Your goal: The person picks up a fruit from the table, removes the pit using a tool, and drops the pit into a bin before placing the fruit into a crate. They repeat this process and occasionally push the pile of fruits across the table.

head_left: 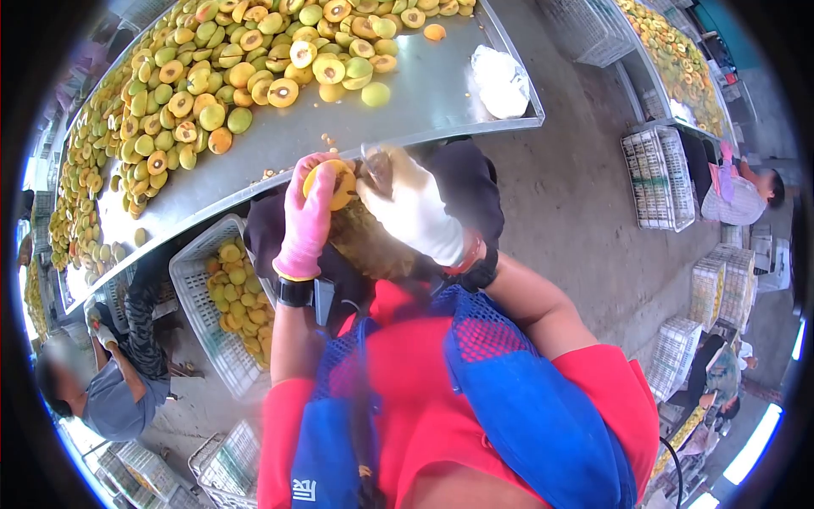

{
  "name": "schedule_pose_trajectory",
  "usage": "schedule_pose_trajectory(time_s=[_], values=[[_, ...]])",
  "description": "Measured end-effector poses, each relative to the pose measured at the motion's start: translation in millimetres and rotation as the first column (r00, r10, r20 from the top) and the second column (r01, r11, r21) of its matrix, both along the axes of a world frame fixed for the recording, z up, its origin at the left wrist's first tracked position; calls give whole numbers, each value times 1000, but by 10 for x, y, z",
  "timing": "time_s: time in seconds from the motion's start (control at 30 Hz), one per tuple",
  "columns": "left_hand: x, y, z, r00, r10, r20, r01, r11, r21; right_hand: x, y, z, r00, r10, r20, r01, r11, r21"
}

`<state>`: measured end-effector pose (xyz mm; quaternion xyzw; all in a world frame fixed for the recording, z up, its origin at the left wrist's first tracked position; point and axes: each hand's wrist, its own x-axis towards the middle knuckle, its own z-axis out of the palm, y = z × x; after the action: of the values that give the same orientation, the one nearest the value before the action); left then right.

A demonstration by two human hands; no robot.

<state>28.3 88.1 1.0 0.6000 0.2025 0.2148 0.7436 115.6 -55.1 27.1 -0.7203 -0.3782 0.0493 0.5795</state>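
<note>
Head view: the pink-gloved left hand [307,222] grips a halved yellow fruit [336,187] just off the surface [441,93] edge; the white-gloved right hand [415,210] clenches a blurred metal tool [377,168] against it. Likely best: steady the fruit, keep fingers off the tool's path

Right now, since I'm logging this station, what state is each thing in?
left hand, pink-gloved, shut on fruit
right hand, white-gloved, shut on metal tool
fruit, cut open, yellow flesh showing
metal tool, at the fruit, blurred
table fruit, mostly halved, piled on metal table
crate, part full of yellow fruit
white bag, crumpled on the table
</note>
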Motion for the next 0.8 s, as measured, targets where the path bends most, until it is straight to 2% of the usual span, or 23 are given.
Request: schedule_pose_trajectory(time_s=[0.03,0.13,0.17,0.27,0.37,0.47,0.5,0.53,0.57,0.67,0.8], values=[[-5,-57,35,1000,3,26,-4,1000,28,-10,24,-37,1000,-4,-4,4,999,36],[-31,-172,172,998,5,-58,13,952,307,10,120,-241,999,23,-45,-16,987,163],[-7,-237,186,999,46,6,-46,945,323,3,109,-301,999,19,-44,-11,984,180],[-43,-251,194,991,-58,-121,77,984,158,-48,65,-199,1000,-28,-2,28,984,175],[24,-342,128,998,55,-9,-51,965,256,-100,27,-140,1000,-19,-25,23,988,154],[62,-342,124,982,97,162,-140,948,286,-133,-53,-73,995,79,-60,-73,992,106],[83,-292,134,980,84,178,-122,969,215,-194,-75,-23,998,67,19,-68,992,106],[48,-285,183,986,93,135,-97,995,20,-264,-99,41,994,54,99,-65,992,105],[41,-244,209,983,78,163,-80,997,5,-288,-134,100,995,99,16,-100,994,39],[-28,-228,311,978,71,198,-65,997,-34,-259,-175,-9,982,186,-36,-189,971,-149],[-47,-316,335,972,63,228,-69,998,16,-241,-195,81,976,204,-70,-214,957,-197]])
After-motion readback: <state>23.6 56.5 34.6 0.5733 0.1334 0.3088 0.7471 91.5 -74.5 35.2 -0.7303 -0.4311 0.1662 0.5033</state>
